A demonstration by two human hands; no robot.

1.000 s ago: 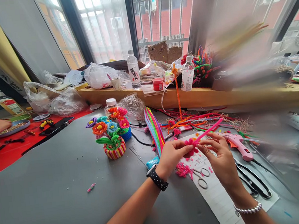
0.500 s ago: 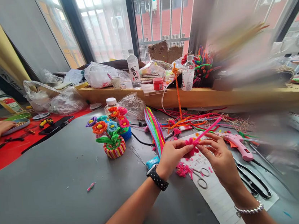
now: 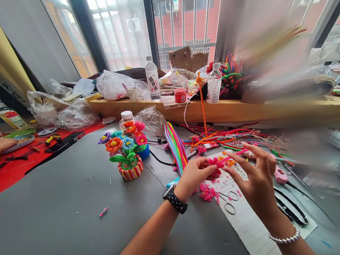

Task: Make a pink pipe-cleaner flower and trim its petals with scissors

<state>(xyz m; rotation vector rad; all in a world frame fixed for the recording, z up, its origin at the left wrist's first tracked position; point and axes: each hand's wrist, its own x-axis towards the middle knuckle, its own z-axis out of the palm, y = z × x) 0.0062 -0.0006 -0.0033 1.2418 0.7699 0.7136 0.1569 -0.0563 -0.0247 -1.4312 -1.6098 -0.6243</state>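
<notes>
My left hand (image 3: 196,174) pinches a pink fuzzy flower piece (image 3: 215,169) above the grey table. From that piece a pink stem (image 3: 233,155) reaches to the right. Around the stem, the fingers of my right hand (image 3: 255,179) are spread apart, and they do not grip it. Below the hands lie small scissors (image 3: 230,207), pink fuzzy scraps (image 3: 208,192) and a sheet of paper (image 3: 248,233). Behind my right hand, a pink glue gun (image 3: 280,175) is partly hidden.
Two small pots of fuzzy flowers (image 3: 130,168) stand left of my hands. A bundle of coloured stems (image 3: 176,147) lies beyond them. Bottles (image 3: 153,82) stand on the wooden ledge (image 3: 124,105). At the far left, another person's hands rest near a dish (image 3: 23,141).
My right hand has opened and moved slightly right, off the flower piece. The pink stem now lies lower and flatter. At the far left, more of the other person's second hand shows.
</notes>
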